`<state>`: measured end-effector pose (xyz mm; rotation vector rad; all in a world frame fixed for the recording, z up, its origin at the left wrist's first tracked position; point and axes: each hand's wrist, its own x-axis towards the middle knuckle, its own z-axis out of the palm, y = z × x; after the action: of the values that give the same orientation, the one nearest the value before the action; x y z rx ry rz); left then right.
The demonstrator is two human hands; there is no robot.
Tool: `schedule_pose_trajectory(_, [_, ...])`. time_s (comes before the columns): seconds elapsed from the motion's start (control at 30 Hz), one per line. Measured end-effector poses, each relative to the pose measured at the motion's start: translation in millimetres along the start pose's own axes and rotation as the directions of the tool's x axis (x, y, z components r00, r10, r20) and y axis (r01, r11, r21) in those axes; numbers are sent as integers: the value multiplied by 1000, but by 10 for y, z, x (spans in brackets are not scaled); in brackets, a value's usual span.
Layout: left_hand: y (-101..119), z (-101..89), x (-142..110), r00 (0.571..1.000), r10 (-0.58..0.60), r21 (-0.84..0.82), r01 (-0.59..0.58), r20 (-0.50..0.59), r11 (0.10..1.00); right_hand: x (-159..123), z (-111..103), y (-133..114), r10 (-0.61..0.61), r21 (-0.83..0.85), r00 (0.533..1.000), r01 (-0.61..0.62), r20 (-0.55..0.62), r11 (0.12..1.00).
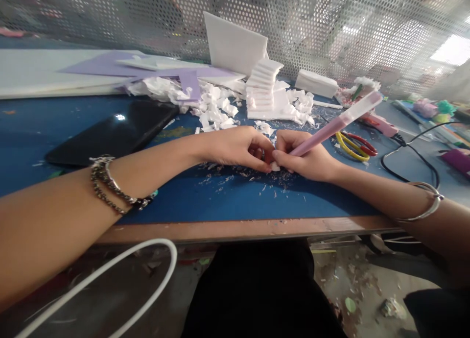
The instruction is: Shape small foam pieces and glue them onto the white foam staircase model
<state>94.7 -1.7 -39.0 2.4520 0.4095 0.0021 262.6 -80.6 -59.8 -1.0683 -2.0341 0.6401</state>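
Observation:
My right hand is closed around a pink pen-like tool with a clear upper end. The tool slants up to the right, and its working tip is hidden by my fingers. My left hand pinches a small white piece, which looks like foam, low over the blue table. The fingertips of both hands meet at this piece, and much of it is covered. White shavings are scattered on the table around them.
White scraps and stacked white foam strips lie behind my hands. A dark phone is at left. Yellow-and-red-handled pliers and a black cable lie at right. A perforated metal screen stands behind.

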Motion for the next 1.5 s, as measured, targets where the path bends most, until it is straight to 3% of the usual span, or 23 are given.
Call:
schedule_pose_trajectory(0.33, [9,46,8,996,46,42,-43,-78,998,5,10,27,-26,129,999,30,-29,991])
schedule_pose_trajectory(0.6, [-16,33,10,998,58,94,-54,-31,994,9,2,43,-55,128,998,54,7,990])
schedule_pose_trajectory(0.93, [33,34,23,999,5,70,-2,-47,998,3,28,21,-103,-17,995,103,4,994])
schedule_pose_trajectory(1.5, [14,44,28,998,3,40,-1,-59,999,-3,10,21,-126,-32,991,128,40,991])
